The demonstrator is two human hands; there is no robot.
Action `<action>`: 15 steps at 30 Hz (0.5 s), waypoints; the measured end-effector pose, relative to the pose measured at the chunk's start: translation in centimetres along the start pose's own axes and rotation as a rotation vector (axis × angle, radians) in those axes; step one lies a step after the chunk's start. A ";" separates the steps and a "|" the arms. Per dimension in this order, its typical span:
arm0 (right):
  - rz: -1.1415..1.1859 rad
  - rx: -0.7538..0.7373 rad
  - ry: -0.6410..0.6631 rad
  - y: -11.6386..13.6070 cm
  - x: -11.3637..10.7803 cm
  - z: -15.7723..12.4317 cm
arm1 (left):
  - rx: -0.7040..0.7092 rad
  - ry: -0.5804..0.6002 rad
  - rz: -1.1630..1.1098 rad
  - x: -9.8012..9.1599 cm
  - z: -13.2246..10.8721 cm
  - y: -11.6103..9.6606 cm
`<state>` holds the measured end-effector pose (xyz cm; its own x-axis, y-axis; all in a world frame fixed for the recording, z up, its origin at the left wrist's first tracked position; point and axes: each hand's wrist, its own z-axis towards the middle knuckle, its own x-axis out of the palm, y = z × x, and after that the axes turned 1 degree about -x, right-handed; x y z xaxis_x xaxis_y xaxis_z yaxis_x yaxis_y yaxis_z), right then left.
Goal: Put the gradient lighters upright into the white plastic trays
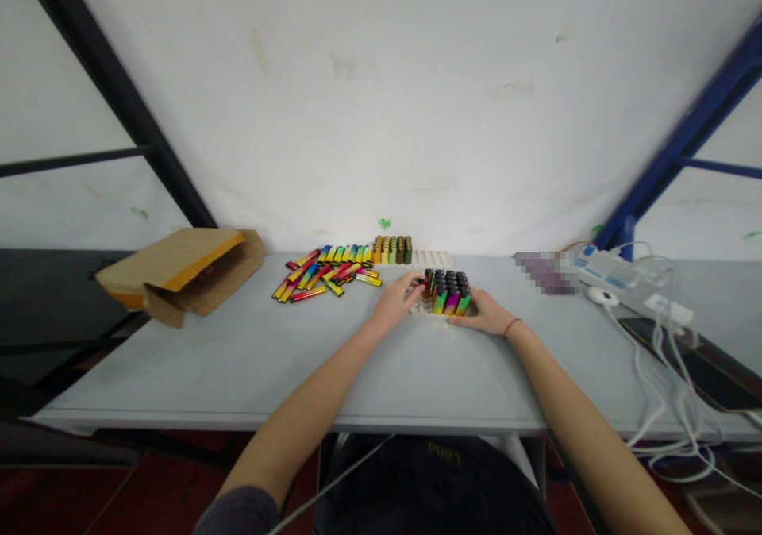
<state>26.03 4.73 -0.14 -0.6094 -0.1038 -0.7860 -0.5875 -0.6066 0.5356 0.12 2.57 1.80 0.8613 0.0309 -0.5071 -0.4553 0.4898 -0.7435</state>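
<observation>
Near the middle of the table stands a white rack (421, 306) with round holes. Several rainbow-coloured lighters (451, 301) with black tops are upright in it, packed towards its right side. My left hand (394, 303) is at the rack's left end, thumb and fingers pinched on a lighter with a dark top, mostly hidden by the fingers. Around the right side of the rack and its lighters curls my right hand (489, 314), with the thumb along the front. A loose pile of shiny lighters (327, 271) lies to the left, beyond my left hand.
Behind the rack, a second pale rack (433, 258) holds upright gold and green pieces (393, 249) at its left. An opened cardboard box (184, 269) lies at the left. At the right are a power strip (631, 281), white cables (684, 384) and a dark flat device (702, 364).
</observation>
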 end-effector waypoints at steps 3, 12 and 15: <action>-0.008 0.006 -0.001 0.1 0.0 0.0 | 0.066 -0.017 0.083 0.0 0.2 -0.1; 0.002 0.024 0.019 0.4 -0.2 -0.1 | 0.102 -0.017 0.528 -0.8 -0.1 -0.3; 0.007 0.021 0.007 0.3 -0.1 -0.1 | -0.117 -0.013 0.716 -2.2 -0.4 -0.6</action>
<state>25.97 4.49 0.11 -0.6096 -0.1136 -0.7846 -0.5943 -0.5895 0.5471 -1.54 1.83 3.19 0.3448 0.3199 -0.8825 -0.9293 0.2488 -0.2729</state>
